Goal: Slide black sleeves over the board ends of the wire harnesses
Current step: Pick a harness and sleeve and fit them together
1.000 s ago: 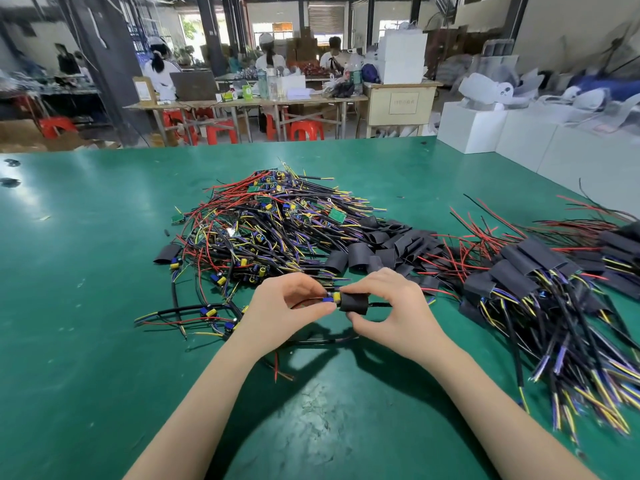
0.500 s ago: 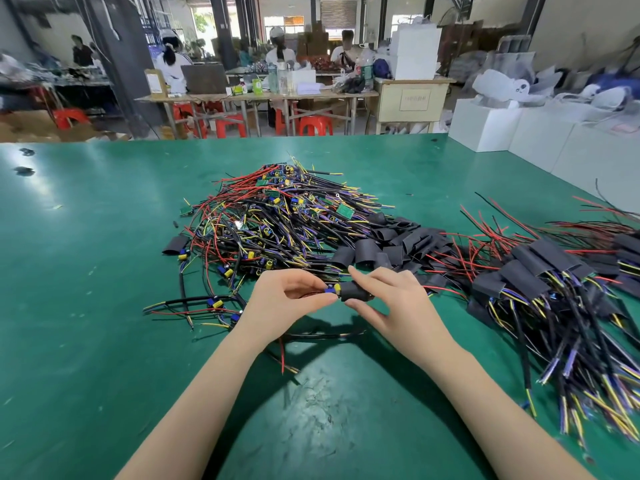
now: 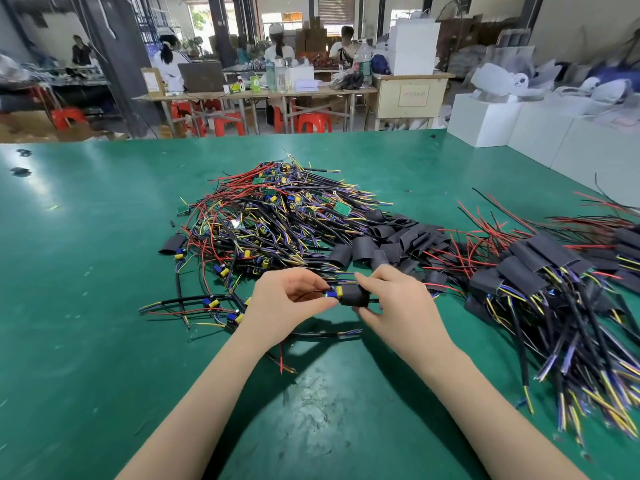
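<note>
Black flattened tube sleeve (image 3: 354, 295) pinched in right hand (image 3: 398, 308) grip, left hand (image 3: 289, 301) grip pinching blue-and-yellow board end (image 3: 334, 292) at its mouth, loose sleeves (image 3: 388, 240) just behind, green desk (image 3: 86, 306) beneath.

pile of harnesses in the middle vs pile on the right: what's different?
The middle pile shows bare green boards and blue-and-yellow parts; on the right pile those ends sit inside black sleeves. The middle pile is a tangled heap; the right pile's wires mostly fan toward the near table edge. Loose empty sleeves lie against the middle pile. Both share red, black, yellow and purple wires on the green table.
</note>
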Demonstrator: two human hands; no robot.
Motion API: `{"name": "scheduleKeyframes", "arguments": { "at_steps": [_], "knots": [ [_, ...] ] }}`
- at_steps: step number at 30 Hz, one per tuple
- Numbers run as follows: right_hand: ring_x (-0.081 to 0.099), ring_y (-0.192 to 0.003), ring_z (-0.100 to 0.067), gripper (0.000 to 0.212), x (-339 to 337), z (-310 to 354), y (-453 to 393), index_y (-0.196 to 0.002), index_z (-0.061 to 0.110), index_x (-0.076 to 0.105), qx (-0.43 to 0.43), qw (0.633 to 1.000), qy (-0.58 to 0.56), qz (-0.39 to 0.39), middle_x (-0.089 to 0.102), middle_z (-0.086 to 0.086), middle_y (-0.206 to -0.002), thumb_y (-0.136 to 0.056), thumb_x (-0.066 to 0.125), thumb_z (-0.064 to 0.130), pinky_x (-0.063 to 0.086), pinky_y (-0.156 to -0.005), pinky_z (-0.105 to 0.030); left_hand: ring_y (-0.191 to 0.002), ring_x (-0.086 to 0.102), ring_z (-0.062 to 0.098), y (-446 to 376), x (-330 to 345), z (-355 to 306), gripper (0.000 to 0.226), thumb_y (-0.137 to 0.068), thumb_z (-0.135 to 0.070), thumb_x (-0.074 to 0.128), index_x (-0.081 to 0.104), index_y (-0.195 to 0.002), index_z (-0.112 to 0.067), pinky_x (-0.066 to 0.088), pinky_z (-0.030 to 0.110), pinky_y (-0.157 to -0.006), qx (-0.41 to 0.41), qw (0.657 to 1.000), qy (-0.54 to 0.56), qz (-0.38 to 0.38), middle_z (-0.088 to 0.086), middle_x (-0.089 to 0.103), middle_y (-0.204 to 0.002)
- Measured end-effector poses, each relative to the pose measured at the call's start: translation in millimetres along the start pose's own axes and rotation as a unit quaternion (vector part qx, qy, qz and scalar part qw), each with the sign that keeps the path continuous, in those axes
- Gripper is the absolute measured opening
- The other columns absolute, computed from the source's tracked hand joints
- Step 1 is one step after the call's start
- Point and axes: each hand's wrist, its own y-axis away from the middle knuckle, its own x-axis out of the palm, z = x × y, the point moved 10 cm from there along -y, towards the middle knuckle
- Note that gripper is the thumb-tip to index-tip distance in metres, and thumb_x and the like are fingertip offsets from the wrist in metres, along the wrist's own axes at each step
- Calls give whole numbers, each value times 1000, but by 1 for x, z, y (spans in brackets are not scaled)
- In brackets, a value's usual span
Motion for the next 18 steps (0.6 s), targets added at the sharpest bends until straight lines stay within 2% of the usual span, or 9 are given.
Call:
{"name": "scheduleKeyframes", "arguments": {
  "at_steps": [3,7,9,15,18],
  "knots": [
    [58,-89,-29,31,10,-3,1,-110,13,67,20,999,-3,35,59,-5,-99,-80,67,21,47,-76,-38,-73,70,10,2,5,-10,22,-70,-3,85,72,-85,-11,53,16,-72,42,999,-24,20,3,75,-80],
    [57,-88,-32,27,7,-3,1,-103,10,70,31,998,-51,23,60,-8,-91,-77,69,15,47,-75,-41,-80,71,17,3,6,-16,25,-70,-3,85,72,-88,-12,56,23,-79,73,996,-38,24,2,74,-84],
    [57,-85,-33,26,7,-1,2,-101,9,70,34,997,-67,17,60,-9,-88,-76,68,9,47,-74,-42,-80,71,17,4,8,-16,25,-70,-3,85,72,-88,-13,57,25,-80,75,996,-43,27,3,74,-83],
    [57,-86,-28,27,8,8,3,-100,13,71,6,995,-97,31,59,-4,-89,-74,67,6,46,-75,-40,-69,69,7,4,11,-10,19,-70,-5,85,73,-82,-11,54,17,-72,51,997,-36,44,4,75,-76],
    [57,-86,-28,27,9,11,4,-100,14,72,-3,994,-98,43,60,-4,-89,-74,67,6,46,-74,-40,-71,70,10,5,12,-10,19,-70,-4,85,73,-83,-12,56,21,-74,46,997,-38,52,5,75,-78]
  ]
}}
